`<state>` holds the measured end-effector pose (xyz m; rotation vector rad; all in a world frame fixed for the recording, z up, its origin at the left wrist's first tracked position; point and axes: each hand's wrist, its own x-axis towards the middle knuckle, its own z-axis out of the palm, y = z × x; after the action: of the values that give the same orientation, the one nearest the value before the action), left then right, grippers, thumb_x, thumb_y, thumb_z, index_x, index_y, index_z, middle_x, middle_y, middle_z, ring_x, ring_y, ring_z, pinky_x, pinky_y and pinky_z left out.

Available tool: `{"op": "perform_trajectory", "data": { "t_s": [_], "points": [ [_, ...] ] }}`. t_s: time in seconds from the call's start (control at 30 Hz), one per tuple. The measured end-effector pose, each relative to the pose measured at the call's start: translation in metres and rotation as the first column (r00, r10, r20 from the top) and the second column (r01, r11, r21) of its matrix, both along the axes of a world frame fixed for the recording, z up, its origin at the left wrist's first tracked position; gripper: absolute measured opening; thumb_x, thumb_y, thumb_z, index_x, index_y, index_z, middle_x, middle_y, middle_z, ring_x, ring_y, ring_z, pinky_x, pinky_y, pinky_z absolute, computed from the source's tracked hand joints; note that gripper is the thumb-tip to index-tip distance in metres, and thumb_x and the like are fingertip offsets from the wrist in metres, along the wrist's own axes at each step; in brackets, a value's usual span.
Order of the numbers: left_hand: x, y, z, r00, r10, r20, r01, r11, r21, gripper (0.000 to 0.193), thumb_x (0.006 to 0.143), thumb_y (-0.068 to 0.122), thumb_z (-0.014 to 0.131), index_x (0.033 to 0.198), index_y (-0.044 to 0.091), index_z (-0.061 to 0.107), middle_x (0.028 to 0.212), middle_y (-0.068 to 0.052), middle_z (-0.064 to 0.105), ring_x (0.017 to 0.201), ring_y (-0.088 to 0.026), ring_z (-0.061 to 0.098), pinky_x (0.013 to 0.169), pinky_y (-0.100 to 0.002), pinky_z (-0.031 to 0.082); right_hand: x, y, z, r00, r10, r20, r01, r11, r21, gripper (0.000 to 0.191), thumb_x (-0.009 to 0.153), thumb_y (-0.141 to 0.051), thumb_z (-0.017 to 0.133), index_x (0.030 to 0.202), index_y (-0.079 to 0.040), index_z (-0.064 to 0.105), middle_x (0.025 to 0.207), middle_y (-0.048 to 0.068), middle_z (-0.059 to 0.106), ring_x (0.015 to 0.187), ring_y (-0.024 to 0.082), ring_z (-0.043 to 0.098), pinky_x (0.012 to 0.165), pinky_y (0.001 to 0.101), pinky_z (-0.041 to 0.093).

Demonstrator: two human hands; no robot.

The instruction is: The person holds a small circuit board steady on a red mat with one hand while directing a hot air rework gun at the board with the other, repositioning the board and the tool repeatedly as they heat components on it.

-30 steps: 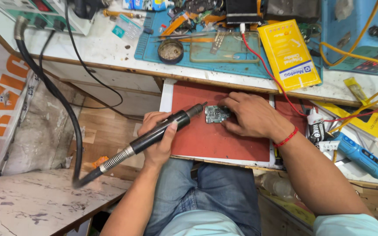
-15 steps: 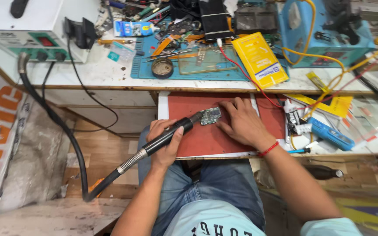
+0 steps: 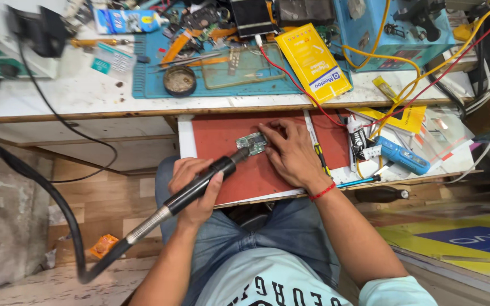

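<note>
- Circuit board (image 3: 250, 143) — small, greenish, lies flat on the red mat (image 3: 222, 136) of the pull-out tray, near the mat's upper middle, just under the front edge of the white bench (image 3: 86, 96).
- Right hand (image 3: 291, 153): lies palm-down on the mat, fingers spread, fingertips (image 3: 267, 131) pressing on the board's right edge. It pins the board; it does not pinch it.
- Left hand (image 3: 195, 184): curled tight round the black handpiece (image 3: 211, 178) in a pen-like grip. Nozzle end touches or sits just over the board's left corner; I cannot tell which.
- Handpiece runs back through a metal spring collar (image 3: 146, 224) into a thick black hose (image 3: 35, 187) that loops down to the left, towards the station (image 3: 1, 45) on the bench.
- Around it: blue work mat (image 3: 143, 79) with a round tin (image 3: 180, 81) and loose tools, yellow box (image 3: 313, 62), red lead (image 3: 290, 79) trailing down to the tray, blue-handled tool (image 3: 401, 156) and screwdriver (image 3: 320, 158) just right of the hand.
- Risks, as judged from this layout:
  - Fingertips lie very near the nozzle end — a slip of either hand could bring them together.
  - Board is held by finger pressure alone; a push from the tip could skid it across the mat.
  - Hose weight hangs off the left wrist and could drag the tip off its spot.
  - Red lead crosses close to the right hand; snagging it could pull at clutter on the bench.
</note>
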<state>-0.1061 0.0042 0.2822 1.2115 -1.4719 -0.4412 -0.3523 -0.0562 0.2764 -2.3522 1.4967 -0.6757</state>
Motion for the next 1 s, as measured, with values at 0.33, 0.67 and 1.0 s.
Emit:
{"op": "perform_trajectory", "data": {
  "t_s": [0.33, 0.67, 1.0],
  "points": [
    [-0.002, -0.038, -0.007, 1.000, 0.024, -0.015, -0.023, 0.998, 0.053, 0.029, 0.090, 0.022, 0.075, 0.107, 0.000, 0.070, 0.101, -0.013, 0.071, 0.099, -0.031, 0.066, 0.094, -0.041, 0.054, -0.004, -0.042, -0.006, 0.999, -0.004, 0.047, 0.006, 0.999, -0.036, 0.042, 0.086, -0.012, 0.073, 0.128, -0.013, 0.067, 0.129, 0.014, 0.056, 0.118, 0.037, 0.051, 0.103, 0.0473, 0.044],
    [0.041, -0.063, -0.008, 0.999, -0.026, -0.027, 0.028, 0.996, 0.086, 0.034, 0.090, 0.028, 0.075, 0.108, 0.000, 0.068, 0.103, -0.014, 0.071, 0.100, -0.031, 0.067, 0.096, -0.042, 0.053, 0.035, -0.064, -0.006, 0.998, -0.048, 0.036, 0.048, 0.999, 0.004, 0.042, 0.084, -0.013, 0.075, 0.126, -0.011, 0.069, 0.126, 0.012, 0.058, 0.113, 0.033, 0.055, 0.100, 0.0443, 0.047],
    [0.031, -0.079, -0.009, 0.989, -0.144, 0.011, 0.142, 0.984, 0.103, 0.034, 0.089, 0.028, 0.078, 0.108, 0.000, 0.070, 0.100, -0.013, 0.073, 0.096, -0.029, 0.068, 0.095, -0.042, 0.054, 0.021, -0.080, -0.006, 0.998, -0.042, 0.056, 0.043, 0.999, -0.002, 0.043, 0.082, -0.013, 0.077, 0.124, -0.011, 0.071, 0.125, 0.012, 0.058, 0.112, 0.032, 0.056, 0.099, 0.0437, 0.049]
  ]
}}
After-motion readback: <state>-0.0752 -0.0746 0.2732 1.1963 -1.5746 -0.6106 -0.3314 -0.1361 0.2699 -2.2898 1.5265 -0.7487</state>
